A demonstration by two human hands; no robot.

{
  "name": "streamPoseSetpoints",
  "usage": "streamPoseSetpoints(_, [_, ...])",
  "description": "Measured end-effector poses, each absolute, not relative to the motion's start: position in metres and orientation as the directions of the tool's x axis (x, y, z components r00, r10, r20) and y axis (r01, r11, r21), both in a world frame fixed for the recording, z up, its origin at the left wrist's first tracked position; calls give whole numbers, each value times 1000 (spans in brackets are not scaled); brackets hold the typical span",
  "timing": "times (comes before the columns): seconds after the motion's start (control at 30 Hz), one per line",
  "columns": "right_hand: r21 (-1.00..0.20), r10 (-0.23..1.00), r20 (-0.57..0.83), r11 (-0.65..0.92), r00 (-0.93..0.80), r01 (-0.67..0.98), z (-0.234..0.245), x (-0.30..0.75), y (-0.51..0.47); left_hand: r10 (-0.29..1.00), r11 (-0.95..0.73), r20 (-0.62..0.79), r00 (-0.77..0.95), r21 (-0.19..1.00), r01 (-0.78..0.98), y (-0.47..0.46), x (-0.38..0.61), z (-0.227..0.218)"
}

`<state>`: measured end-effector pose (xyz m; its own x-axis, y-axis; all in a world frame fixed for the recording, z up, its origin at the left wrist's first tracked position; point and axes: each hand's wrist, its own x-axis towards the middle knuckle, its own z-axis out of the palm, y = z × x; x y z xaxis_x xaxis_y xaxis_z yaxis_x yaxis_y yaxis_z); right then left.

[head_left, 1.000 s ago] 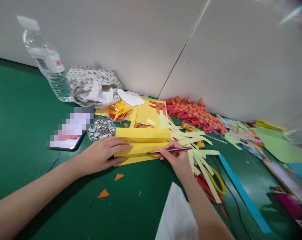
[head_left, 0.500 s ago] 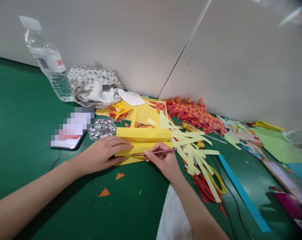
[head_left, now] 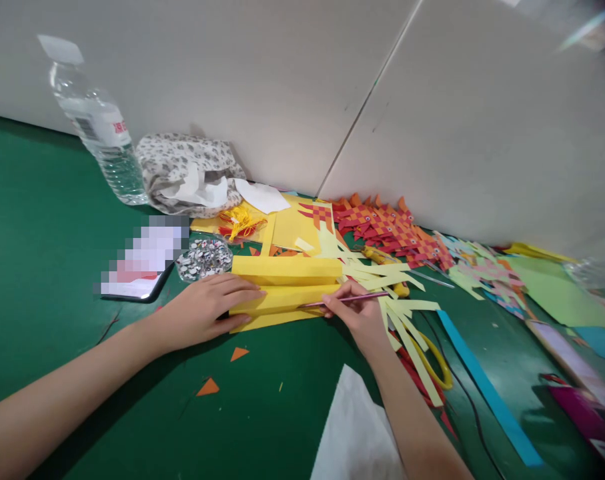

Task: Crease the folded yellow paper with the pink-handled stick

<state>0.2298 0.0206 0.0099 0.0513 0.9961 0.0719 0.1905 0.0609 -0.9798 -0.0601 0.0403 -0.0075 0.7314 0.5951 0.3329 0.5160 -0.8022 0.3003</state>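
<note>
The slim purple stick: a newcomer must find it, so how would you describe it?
On the green table, find the creased yellow paper. At its right end, the right hand holds the stick: purple, thin and pointed, unlike the flat, pale strips nearby.

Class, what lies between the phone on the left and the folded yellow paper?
In the head view, a clear packet of small round pieces lies between the phone and the folded yellow paper, just beyond the left hand.
</note>
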Motion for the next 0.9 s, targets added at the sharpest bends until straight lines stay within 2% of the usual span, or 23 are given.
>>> streamPoseSetpoints(0.2, [-976, 992, 97, 78, 83, 205, 8, 234, 22, 598, -800, 310, 739, 296, 523, 40, -60, -8])
streamPoseSetpoints(0.37, [-981, 993, 112, 107, 24, 163, 8, 225, 18, 600, -798, 310, 737, 296, 525, 40, -61, -8])
streamPoseSetpoints(0.5, [-975, 997, 73, 76, -22, 209, 8, 218, 15, 599, -799, 319, 734, 297, 523, 40, -61, -7])
streamPoseSetpoints(0.9, [-943, 988, 151, 131, 42, 305, 13, 226, 17, 599, -800, 323, 733, 296, 523, 40, -60, -6])
